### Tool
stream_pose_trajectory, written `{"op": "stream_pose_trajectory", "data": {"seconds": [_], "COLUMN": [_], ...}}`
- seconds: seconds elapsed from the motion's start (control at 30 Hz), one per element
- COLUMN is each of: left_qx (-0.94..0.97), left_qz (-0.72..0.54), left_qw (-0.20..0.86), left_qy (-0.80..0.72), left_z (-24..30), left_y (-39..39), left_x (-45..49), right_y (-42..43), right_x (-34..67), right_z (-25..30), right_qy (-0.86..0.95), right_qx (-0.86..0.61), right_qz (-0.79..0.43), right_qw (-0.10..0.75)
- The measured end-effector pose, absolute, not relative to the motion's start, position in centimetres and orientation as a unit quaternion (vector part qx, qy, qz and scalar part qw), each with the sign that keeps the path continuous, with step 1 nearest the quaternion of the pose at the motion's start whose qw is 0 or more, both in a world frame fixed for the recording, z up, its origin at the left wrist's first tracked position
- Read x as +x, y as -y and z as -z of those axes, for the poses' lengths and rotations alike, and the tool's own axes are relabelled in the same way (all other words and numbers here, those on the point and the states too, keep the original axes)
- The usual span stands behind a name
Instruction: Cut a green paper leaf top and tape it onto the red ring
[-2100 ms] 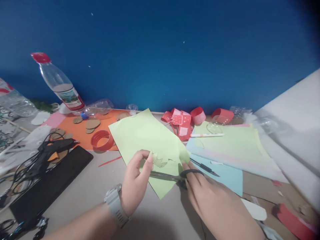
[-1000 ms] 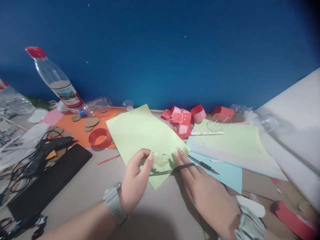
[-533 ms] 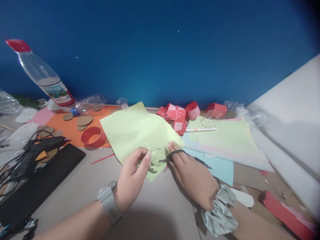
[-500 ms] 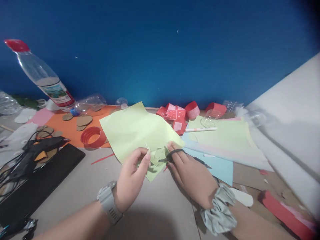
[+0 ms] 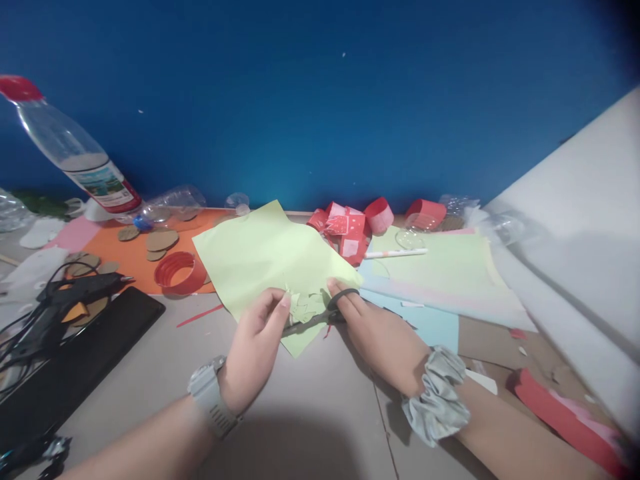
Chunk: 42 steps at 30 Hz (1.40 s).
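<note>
My left hand [image 5: 263, 340] pinches a small cut piece of light green paper [image 5: 303, 307] between thumb and fingers. Fingers of my right hand [image 5: 380, 333] are in the loops of dark-handled scissors [image 5: 315, 321], whose blades point left toward the left fingertips, just below the cut piece. Whether the blades are apart is hard to make out. Beneath both hands lies a larger light green sheet [image 5: 265, 247], its near corner toward me. A wristwatch is on my left wrist and a grey-green scrunchie on my right.
On the left are a hot glue gun [image 5: 85, 297], a black phone-like slab [image 5: 95, 367], a red ring [image 5: 180, 273], cardboard discs [image 5: 163, 240] and a tall bottle [image 5: 80, 147]. Red paper pieces [image 5: 353, 233], a white marker [image 5: 395, 253] and coloured sheets [image 5: 445, 267] lie behind and right, before a blue wall.
The scissors have swung round in my right hand; their blades now extend left to the left fingertips. My left hand keeps its pinch on the paper. The whole view has shifted slightly.
</note>
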State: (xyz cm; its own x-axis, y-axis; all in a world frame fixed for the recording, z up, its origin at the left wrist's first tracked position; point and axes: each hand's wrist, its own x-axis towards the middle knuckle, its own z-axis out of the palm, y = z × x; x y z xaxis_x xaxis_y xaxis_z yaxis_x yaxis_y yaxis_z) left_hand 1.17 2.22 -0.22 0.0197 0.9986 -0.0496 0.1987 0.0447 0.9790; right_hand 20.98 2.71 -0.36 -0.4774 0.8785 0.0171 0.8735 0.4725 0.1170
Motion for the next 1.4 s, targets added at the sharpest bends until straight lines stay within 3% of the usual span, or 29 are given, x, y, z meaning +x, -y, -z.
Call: {"op": "stream_pose_trajectory", "data": {"seconds": [0.17,0.37,0.53,0.7,0.93,1.2,1.4], "left_qx": [0.557,0.6,0.75,0.796,0.786,0.784,0.777], "left_qz": [-0.422,-0.409,-0.332,-0.248,-0.224,-0.228,-0.234], "left_qw": [0.457,0.422,0.303,0.263,0.296,0.32,0.326], "left_qy": [-0.55,-0.543,-0.486,-0.485,-0.494,-0.48,-0.485], "left_z": [0.4,0.4,0.7,1.0,0.7,0.7,0.6], "left_y": [-2.1,-1.9,-1.5,-1.1,-1.5,-1.6,-1.6], "left_x": [1.1,1.4,1.6,1.5,1.5,1.6,1.5], "right_y": [-2.1,-2.6,-2.9,-2.9,-2.6,-1.9,-1.4], "right_x": [20.3,19.9,20.5,21.2,21.5,20.4,20.1], "right_z": [0.3,0.1,0.8,1.3,0.9,0.2,0.1], "right_qy": [-0.829,-0.835,-0.851,-0.876,-0.889,-0.854,-0.853], "right_qx": [0.543,0.54,0.52,0.473,0.445,0.504,0.504], "right_qz": [-0.116,-0.1,-0.074,-0.066,-0.072,-0.13,-0.133], "right_qw": [0.059,0.044,-0.002,-0.066,-0.08,0.02,0.001]}}
